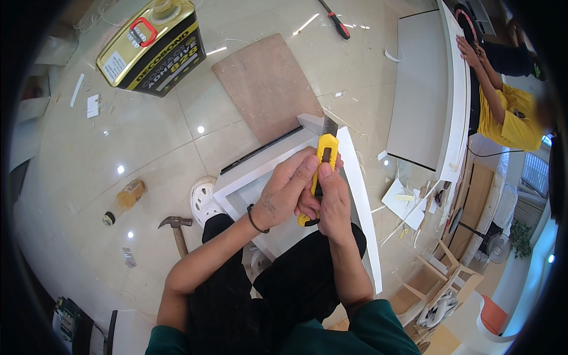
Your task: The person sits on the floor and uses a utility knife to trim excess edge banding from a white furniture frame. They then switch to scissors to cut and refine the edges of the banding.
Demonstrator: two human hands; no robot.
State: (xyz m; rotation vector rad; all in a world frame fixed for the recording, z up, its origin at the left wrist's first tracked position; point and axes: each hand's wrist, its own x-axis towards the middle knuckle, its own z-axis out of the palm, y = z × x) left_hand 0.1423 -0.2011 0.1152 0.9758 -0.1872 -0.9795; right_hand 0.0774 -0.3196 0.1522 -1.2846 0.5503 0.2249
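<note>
Both my hands are closed round a yellow utility knife [328,144], held above a white box-like cabinet piece [360,204] between my legs. Its blade is out and points away from me. My right hand [333,204] grips the handle, thumb pressed on its upper face. My left hand [286,188] wraps the knife from the left, with its thumb beside the body and its other fingers partly hidden. Just beyond the hands, a white panel [272,152] with a dark strip along its edge lies against the box.
A brown board [269,83] lies ahead, beside a large adhesive can [155,50]. Left are a bottle [125,201] and a hammer [176,228]. A screwdriver [337,23] lies far off. Rightward, a person in yellow [509,118] touches a big white panel piece [423,89]; scraps [405,201] litter the floor.
</note>
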